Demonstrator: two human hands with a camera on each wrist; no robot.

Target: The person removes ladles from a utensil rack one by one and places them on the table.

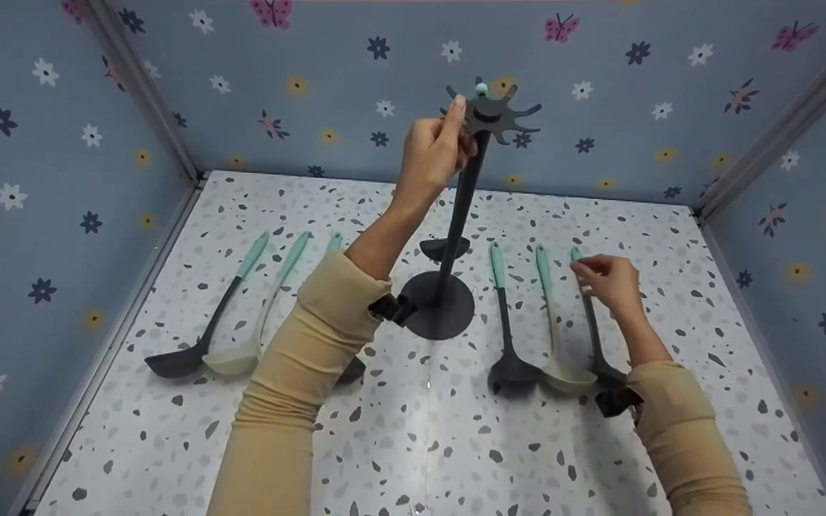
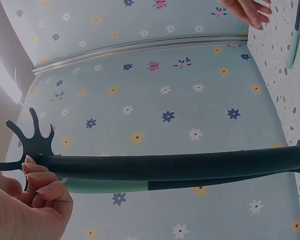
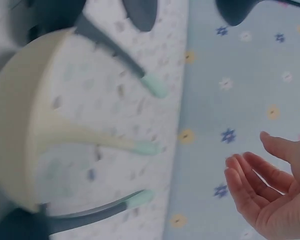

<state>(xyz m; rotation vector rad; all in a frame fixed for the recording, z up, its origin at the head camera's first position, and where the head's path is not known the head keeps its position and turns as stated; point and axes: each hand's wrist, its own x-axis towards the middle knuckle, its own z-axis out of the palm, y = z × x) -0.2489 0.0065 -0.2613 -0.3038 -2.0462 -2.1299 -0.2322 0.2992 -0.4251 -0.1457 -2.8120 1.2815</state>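
My left hand (image 1: 431, 154) grips the pronged top of a dark utensil stand (image 1: 464, 193). Behind its pole hangs a ladle (image 1: 445, 249) with a dark bowl, its mint handle showing in the left wrist view. My right hand (image 1: 608, 281) is over the handle of the rightmost dark ladle (image 1: 592, 322). In the right wrist view its thumb and loosely bent fingers are apart, holding nothing. To its left lie a cream ladle (image 1: 553, 330) and another dark ladle (image 1: 505, 322), both with mint handles.
Left of the stand lie a dark ladle (image 1: 221, 315), a cream ladle (image 1: 277, 287) and a third, partly hidden by my left arm, with its mint handle (image 1: 334, 241) showing. Flower-patterned panels (image 1: 413, 100) enclose the speckled table (image 1: 413, 459) at the back and sides.
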